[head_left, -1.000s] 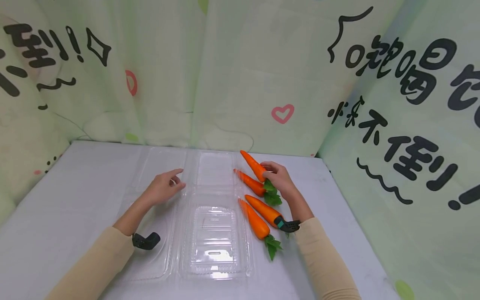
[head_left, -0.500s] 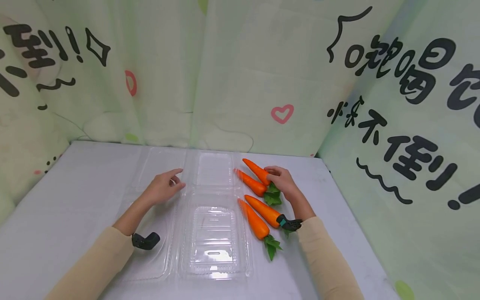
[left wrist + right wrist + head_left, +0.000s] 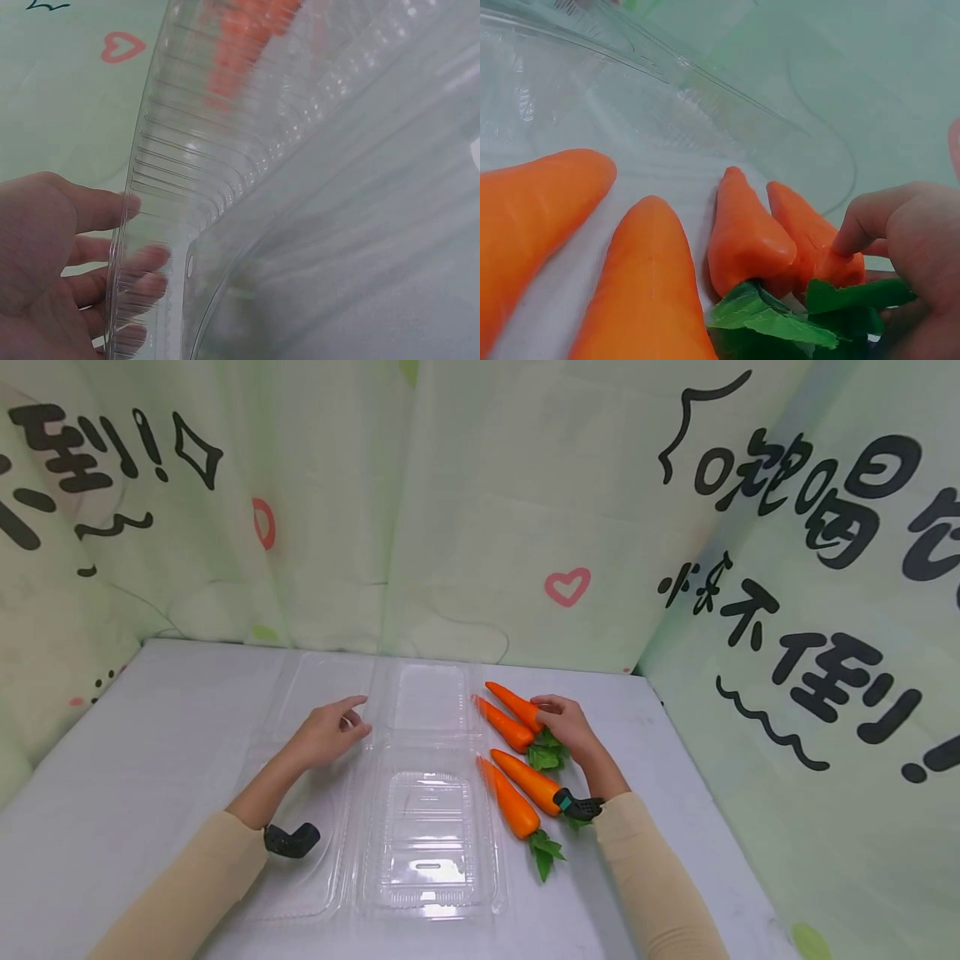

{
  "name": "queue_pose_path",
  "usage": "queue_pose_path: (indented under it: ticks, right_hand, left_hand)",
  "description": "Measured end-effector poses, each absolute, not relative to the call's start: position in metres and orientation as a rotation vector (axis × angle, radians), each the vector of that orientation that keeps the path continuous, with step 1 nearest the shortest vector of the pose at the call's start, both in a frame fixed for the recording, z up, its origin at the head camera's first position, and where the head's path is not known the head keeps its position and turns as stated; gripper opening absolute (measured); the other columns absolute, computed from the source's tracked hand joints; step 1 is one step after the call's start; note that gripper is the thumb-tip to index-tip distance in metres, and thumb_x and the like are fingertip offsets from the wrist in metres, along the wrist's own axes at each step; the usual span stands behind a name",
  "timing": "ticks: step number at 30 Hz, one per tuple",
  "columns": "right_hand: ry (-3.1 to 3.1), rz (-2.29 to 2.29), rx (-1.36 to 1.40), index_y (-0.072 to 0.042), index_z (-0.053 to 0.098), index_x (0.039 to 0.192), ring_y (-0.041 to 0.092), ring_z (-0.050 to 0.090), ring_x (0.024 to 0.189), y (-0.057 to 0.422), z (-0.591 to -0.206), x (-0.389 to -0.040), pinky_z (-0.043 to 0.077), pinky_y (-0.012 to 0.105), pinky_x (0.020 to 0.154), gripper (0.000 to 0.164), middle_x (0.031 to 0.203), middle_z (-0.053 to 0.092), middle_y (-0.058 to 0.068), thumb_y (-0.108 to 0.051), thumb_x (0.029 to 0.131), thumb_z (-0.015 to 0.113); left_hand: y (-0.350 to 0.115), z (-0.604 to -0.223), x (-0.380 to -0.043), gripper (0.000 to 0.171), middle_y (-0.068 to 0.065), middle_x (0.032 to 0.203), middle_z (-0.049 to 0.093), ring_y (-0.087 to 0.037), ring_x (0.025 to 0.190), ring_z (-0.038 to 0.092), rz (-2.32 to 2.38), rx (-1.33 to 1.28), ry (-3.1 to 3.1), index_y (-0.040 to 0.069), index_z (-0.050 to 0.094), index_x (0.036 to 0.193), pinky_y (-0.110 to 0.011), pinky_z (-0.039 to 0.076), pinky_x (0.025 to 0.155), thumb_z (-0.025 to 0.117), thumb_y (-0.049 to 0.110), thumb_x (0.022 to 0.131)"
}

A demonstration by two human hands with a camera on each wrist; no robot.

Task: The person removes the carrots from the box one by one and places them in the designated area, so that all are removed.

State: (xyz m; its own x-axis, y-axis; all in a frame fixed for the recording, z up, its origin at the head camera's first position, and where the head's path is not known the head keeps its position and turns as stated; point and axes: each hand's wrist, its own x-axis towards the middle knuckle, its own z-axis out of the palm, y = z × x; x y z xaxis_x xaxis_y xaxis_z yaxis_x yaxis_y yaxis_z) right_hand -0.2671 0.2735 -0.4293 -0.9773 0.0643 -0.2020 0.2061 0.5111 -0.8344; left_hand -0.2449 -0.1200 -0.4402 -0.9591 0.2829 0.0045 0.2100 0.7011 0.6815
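Observation:
In the head view my right hand (image 3: 562, 722) grips the leafy end of the farthest carrot (image 3: 512, 702), which lies low beside a second carrot (image 3: 504, 724). Closer in are two further carrots, one (image 3: 525, 777) partly behind the wrist camera and one (image 3: 512, 802) with its green leaves showing. My left hand (image 3: 330, 733) is at the side of the clear plastic clamshell containers, thumb and index finger extended and the others loosely bent. The left wrist view shows its fingertips through a clear ribbed wall (image 3: 225, 150); whether they touch it I cannot tell.
Two clear clamshells lie opened out left of the carrots, a front one (image 3: 427, 843) and a back one (image 3: 431, 693). The white table (image 3: 150, 760) ends at a pale green printed curtain (image 3: 465, 527) behind and to the sides.
My right hand has lowered the farthest carrot slightly towards me and to the right, beside the second carrot. My left hand has stayed in place.

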Motion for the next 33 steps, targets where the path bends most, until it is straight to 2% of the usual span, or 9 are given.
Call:
queue_pose_path:
  ticks: [23, 33]
  right_hand:
    - [2.606, -1.438, 0.217, -0.005, 0.053, 0.135, 0.033, 0.051, 0.125, 0.273, -0.441, -0.268, 0.043, 0.046, 0.107, 0.043, 0.141, 0.052, 0.019, -0.007, 0.092, 0.049]
    - [2.614, -1.435, 0.212, -0.003, 0.049, 0.139, 0.034, 0.048, 0.129, 0.274, -0.437, -0.267, 0.041, 0.046, 0.109, 0.047, 0.143, 0.05, 0.018, -0.01, 0.093, 0.049]
  left_hand:
    - [-0.12, -0.439, -0.245, 0.055, -0.018, 0.11, 0.065, -0.028, 0.096, 0.06, 1.105, 0.406, 2.819, 0.001, 0.042, 0.143, -0.039, 0.053, 0.078, 0.058, 0.024, 0.095]
    - [-0.122, -0.439, -0.245, 0.055, -0.018, 0.11, 0.065, -0.028, 0.096, 0.06, 1.11, 0.416, 2.819, 0.001, 0.042, 0.143, -0.038, 0.053, 0.077, 0.058, 0.025, 0.096]
